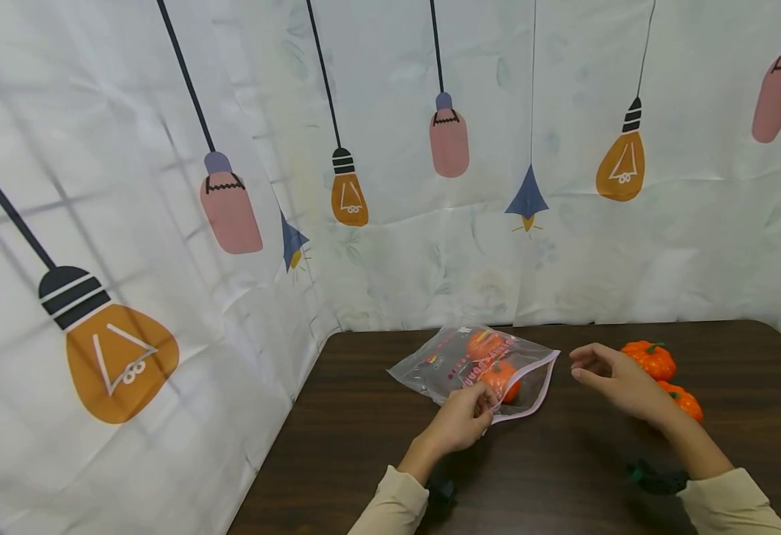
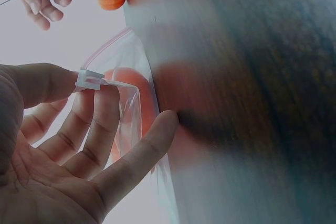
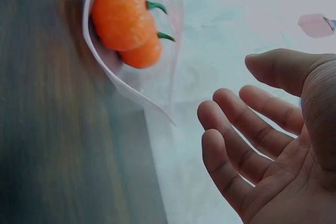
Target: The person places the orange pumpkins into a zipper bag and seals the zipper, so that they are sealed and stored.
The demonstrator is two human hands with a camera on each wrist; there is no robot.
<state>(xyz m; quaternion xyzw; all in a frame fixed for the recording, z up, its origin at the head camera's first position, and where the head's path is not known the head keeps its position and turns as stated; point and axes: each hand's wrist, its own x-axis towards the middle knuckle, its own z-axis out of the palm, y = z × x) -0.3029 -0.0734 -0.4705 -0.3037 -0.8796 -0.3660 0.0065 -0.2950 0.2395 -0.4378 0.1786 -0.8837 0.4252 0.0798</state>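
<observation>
Dark wood-grain worktop [image 1: 537, 483]; left grip [image 1: 460, 420] pinches a clear plastic zip bag [image 1: 430, 373], right grip [image 1: 614, 380] relaxed beside it. Probably floppy, I'd hold its pink rim [image 3: 85, 22].

Grid-like shadows are cast on the white curtain [image 1: 156, 260], and the tabletop [image 2: 236, 87] is blurred in both wrist views.

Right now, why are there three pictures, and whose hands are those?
There's no robot here: both bare hands belong to one person. The wide picture comes from a camera on the person's head; each of the other two comes from a camera on one wrist. On the dark table lies a clear bag with two orange pumpkins inside. Two more pumpkins sit near the right hand, which holds nothing. The left hand pinches the bag at its white slider.
</observation>
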